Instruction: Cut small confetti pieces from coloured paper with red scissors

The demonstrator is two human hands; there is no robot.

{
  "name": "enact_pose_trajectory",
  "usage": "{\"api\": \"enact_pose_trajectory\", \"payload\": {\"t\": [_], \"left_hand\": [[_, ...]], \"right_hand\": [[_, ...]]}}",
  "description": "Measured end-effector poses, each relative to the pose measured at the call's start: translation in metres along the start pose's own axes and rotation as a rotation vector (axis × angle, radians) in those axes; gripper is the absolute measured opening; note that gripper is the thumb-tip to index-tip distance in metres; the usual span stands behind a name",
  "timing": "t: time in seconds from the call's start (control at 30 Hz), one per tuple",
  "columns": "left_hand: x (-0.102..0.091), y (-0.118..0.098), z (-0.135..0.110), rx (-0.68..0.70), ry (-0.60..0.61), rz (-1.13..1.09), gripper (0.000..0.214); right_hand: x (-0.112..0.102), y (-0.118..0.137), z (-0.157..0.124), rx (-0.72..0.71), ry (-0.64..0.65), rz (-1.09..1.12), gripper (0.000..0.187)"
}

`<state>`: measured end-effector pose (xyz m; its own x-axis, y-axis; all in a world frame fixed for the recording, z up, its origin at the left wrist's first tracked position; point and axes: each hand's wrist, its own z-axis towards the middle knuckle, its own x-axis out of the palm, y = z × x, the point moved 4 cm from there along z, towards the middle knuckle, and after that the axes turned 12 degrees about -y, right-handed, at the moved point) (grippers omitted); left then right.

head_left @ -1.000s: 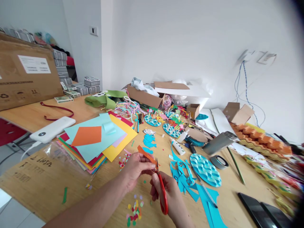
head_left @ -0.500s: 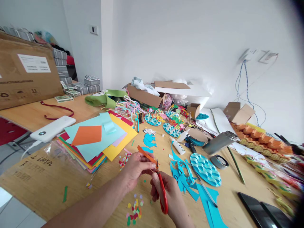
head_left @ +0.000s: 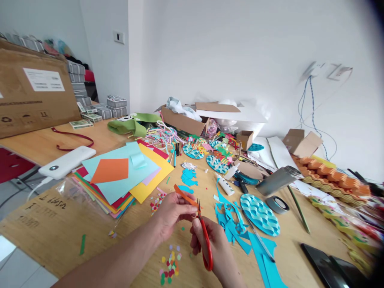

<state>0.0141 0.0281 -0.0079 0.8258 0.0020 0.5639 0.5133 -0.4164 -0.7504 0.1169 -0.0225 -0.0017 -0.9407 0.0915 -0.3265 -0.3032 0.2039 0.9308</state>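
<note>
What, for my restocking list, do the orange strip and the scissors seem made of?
Orange strip: likely matte paper or thin card, with flat colour, no shine and very thin, pinched in the left hand. Scissors, in the right hand: glossy red handles, probably plastic; the short blades look metallic but are too small to be sure.

we find little that reads clearly; the cardboard box (head_left: pixel 33 100) at the far left bears a white label (head_left: pixel 44 80) whose lines of print are too small for us to make out; lower on it we see a recycling sign (head_left: pixel 6 119) beside two more printed marks that we cannot tell; dark handwriting (head_left: pixel 51 204) stands on the wooden table (head_left: pixel 45 236), upside down to us, not legible.
</note>
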Motion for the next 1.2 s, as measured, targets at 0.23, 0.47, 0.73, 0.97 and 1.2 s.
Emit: {"api": "enact_pose_trajectory", "payload": {"t": [0.23, 0.47, 0.73, 0.97, 1.2], "left_hand": [[-0.0003, 0.0005, 0.0, -0.006, 0.004, 0.0, 0.028], [0.0, -0.0007, -0.0002, -0.004, 0.005, 0.013, 0.027], [-0.0004, -0.0008, 0.0006, -0.005, 0.014, 0.023, 0.026], [-0.0008, -0.0009, 0.0011, 0.017, 0.043, 0.023, 0.022], [0.0015, -0.0045, -0.0002, 0.048, 0.055, 0.036, 0.019]], "right_hand": [[0.0, -0.0001, -0.0016, -0.004, 0.011, -0.006, 0.044], [0.0003, 0.0004, -0.0012, -0.007, 0.01, -0.008, 0.043], [0.0004, -0.0022, 0.0007, 0.015, -0.01, -0.033, 0.046], [-0.0003, -0.0026, -0.0001, 0.018, 0.0, -0.049, 0.048], [-0.0008, -0.0001, -0.0019, 0.014, 0.003, -0.055, 0.048]]}}
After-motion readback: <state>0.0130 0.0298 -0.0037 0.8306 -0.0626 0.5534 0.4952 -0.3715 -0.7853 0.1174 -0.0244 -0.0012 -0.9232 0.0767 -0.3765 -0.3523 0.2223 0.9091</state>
